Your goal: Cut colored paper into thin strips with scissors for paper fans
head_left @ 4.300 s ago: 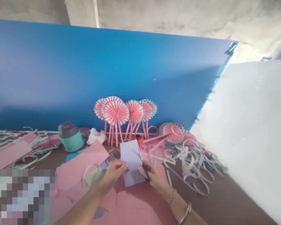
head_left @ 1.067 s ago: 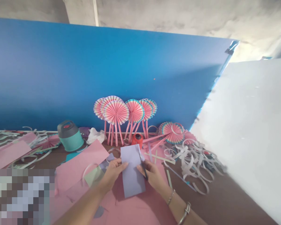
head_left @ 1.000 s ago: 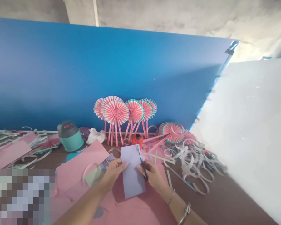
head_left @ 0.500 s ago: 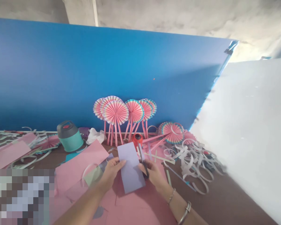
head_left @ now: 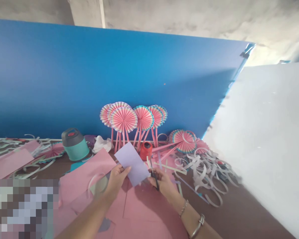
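A lavender sheet of paper (head_left: pixel 132 163) is pinched at its lower left edge by my left hand (head_left: pixel 118 179). It hangs tilted over pink paper sheets (head_left: pixel 149 212) on the table. My right hand (head_left: pixel 163 184) grips a pair of dark-handled scissors (head_left: pixel 153 175), blades pointing away from me. The scissors are at the right of the lavender sheet, close to its lower right corner. Just beyond the sheet stands a red roll-shaped object (head_left: pixel 146 151). Narrow paper strips (head_left: pixel 170 167) lie past the scissors.
Pink pleated paper fans (head_left: pixel 124 120) on sticks lean against a blue panel (head_left: pixel 89 73). More fans (head_left: pixel 183 141) lie at the right, beside a heap of curled paper strips (head_left: pixel 204 172). A teal container (head_left: pixel 76 147) and crumpled white plastic (head_left: pixel 102 144) stand at the left.
The lavender sheet has turned counterclockwise and moved up and left; its lower end has swung rightward. The scissors have come away from along its right side. A narrow lavender strip no longer shows beside the blades.
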A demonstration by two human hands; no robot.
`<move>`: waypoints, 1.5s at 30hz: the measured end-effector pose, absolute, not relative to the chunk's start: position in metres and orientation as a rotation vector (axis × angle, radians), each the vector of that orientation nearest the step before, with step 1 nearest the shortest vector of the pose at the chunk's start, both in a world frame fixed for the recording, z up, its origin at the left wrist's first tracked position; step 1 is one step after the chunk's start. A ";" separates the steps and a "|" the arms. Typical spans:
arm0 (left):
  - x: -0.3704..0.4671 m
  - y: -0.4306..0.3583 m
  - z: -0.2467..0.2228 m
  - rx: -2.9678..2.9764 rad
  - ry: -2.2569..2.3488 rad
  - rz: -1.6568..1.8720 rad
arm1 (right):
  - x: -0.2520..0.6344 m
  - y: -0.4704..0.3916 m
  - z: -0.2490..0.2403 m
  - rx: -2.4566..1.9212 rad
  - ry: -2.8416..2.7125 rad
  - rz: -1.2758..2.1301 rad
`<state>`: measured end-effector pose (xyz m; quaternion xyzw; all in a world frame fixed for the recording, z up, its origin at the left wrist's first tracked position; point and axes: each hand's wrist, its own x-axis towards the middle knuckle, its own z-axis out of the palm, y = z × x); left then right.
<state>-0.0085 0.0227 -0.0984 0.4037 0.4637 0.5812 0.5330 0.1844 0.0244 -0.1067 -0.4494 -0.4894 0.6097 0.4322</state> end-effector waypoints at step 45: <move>-0.021 0.025 -0.094 0.989 1.247 1.472 | 0.187 0.017 -0.098 -1.201 -1.592 1.600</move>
